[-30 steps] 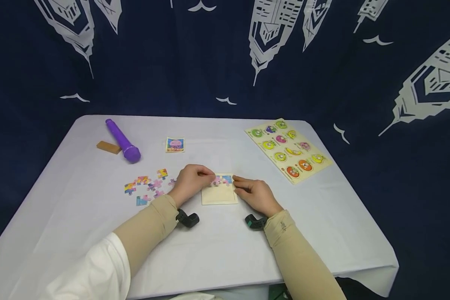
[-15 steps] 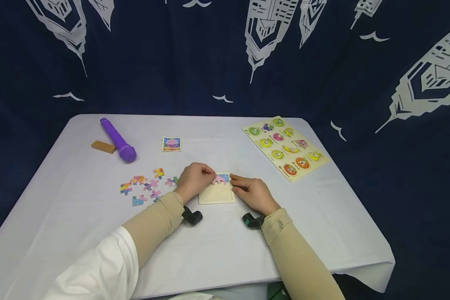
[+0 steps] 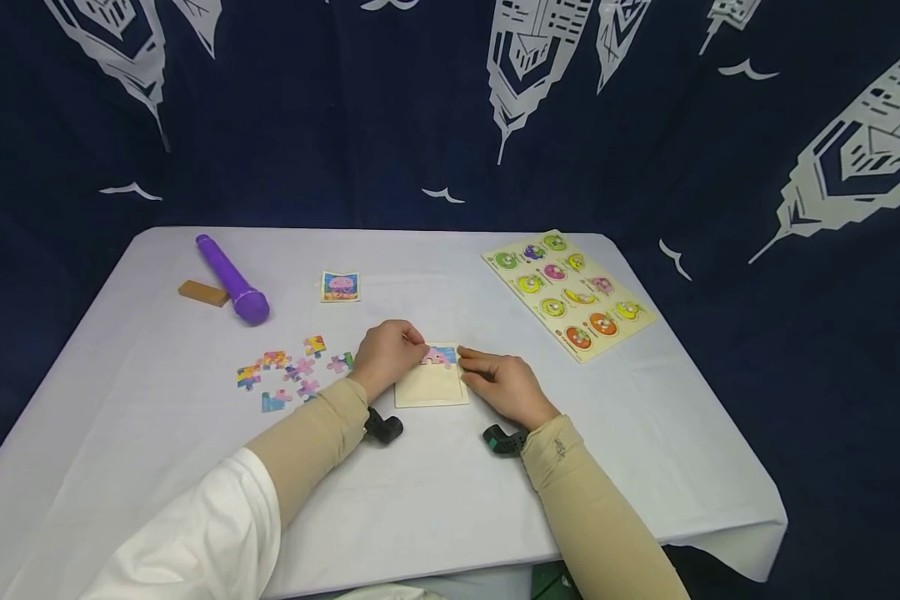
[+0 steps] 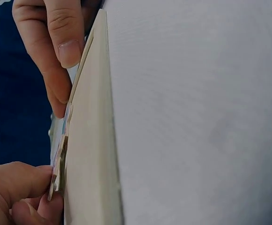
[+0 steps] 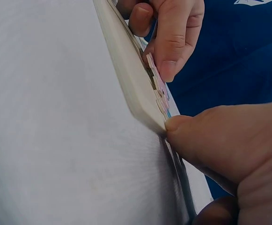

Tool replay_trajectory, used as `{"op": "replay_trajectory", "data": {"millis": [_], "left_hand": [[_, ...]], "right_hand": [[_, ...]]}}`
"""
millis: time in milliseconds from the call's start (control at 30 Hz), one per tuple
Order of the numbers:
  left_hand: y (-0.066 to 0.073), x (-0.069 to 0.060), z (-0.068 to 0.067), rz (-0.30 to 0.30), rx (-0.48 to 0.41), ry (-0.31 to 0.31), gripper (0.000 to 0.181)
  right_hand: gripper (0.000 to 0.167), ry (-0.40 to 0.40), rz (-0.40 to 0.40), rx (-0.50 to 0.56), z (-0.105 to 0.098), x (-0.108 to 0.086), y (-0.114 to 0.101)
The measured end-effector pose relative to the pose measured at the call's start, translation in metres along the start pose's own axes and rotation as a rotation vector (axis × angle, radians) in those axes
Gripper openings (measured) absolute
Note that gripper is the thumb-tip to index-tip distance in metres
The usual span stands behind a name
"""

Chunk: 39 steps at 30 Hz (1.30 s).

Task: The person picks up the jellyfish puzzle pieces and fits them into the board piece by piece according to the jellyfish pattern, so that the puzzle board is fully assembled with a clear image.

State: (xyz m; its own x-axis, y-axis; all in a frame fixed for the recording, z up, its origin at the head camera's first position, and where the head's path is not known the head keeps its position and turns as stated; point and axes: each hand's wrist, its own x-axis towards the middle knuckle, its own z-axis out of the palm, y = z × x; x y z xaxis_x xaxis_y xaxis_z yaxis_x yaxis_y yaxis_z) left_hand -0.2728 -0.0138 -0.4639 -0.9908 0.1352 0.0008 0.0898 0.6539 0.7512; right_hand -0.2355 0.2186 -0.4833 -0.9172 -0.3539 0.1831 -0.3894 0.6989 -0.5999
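Left hand [image 3: 388,357] has crept toward 3 o'clock over the puzzle tray [image 3: 431,389] since the first frame; right hand [image 3: 508,386] hasn't shifted against it. Clock centred on tray, 12 away from the person. Tray sits mid-desk [image 3: 420,517]. Right grip: thumb and index touching tray's 3 o'clock edge. Left grip: pinching a pink puzzle piece [image 5: 157,77], tilted, around 11. Key relation: joined strip [image 3: 440,356] runs 9-to-3 along the far rim, at 3 o'clock from left fingertips; left hand nearer its 9 end. Locked or loose, can't tell. Loose pieces [image 3: 305,367] at 9. Fruit board [image 3: 570,296] at 2, brown block [image 3: 203,292] at 10, picture card [image 3: 341,287] at 11, purple microphone [image 3: 232,283] at 10.
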Motion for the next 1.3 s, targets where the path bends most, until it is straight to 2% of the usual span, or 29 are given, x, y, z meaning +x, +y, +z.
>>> {"op": "replay_trajectory", "data": {"millis": [167, 333, 900, 1167, 1300], "left_hand": [[-0.0008, -0.0004, -0.0009, 0.028, 0.003, 0.023, 0.009], [-0.0007, -0.0001, -0.0017, 0.040, 0.000, 0.014, 0.009], [0.0043, 0.0016, 0.0004, 0.003, 0.069, -0.017, 0.012], [0.0055, 0.0018, -0.0001, 0.035, 0.120, 0.001, 0.019], [0.0062, 0.0023, -0.0002, 0.025, 0.142, -0.013, 0.020]], "right_hand": [[0.031, -0.002, 0.010, 0.001, 0.0005, 0.0000, -0.0009], [0.031, -0.003, 0.019, -0.003, 0.0010, 0.0002, -0.0003], [0.031, 0.002, 0.010, 0.003, 0.0010, 0.0001, 0.0003], [0.031, 0.006, 0.012, 0.003, 0.0006, -0.0002, -0.0005], [0.030, 0.007, 0.012, 0.000, 0.0012, 0.0001, -0.0009]]}}
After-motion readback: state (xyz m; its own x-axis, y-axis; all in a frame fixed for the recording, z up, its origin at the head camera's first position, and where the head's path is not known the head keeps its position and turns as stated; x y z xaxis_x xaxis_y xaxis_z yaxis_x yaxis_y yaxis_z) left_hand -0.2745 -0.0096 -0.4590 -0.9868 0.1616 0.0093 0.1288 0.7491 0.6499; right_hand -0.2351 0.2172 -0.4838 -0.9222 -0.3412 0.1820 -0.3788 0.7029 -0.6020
